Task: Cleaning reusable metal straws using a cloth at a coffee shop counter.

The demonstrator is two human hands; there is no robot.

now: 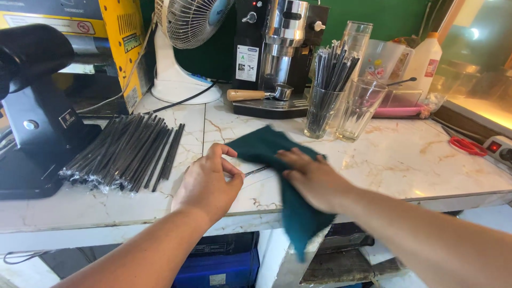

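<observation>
Dark green cloth lies on the marble counter, near its front edge, and one long end of it hangs down over the edge in front of the shelves below. From the head camera, the right hand rests flat on top of the cloth with the fingers stretched out and close together, so it presses the cloth and does not pinch it. The left hand is just beside the cloth on its left; its thumb and first finger are pressed together on the end of a thin metal piece, which goes under the cloth, so I cannot tell what this piece is. To the left on the counter lies a bundle of black straws in clear wrapping, next to a black machine. Behind the cloth stands a glass full of black straws, and an empty glass is just beside it on the right. Further back are an espresso machine with a wooden handle, a white fan and a white bottle. Red scissors lie at the far right of the counter, well apart from both hands.
</observation>
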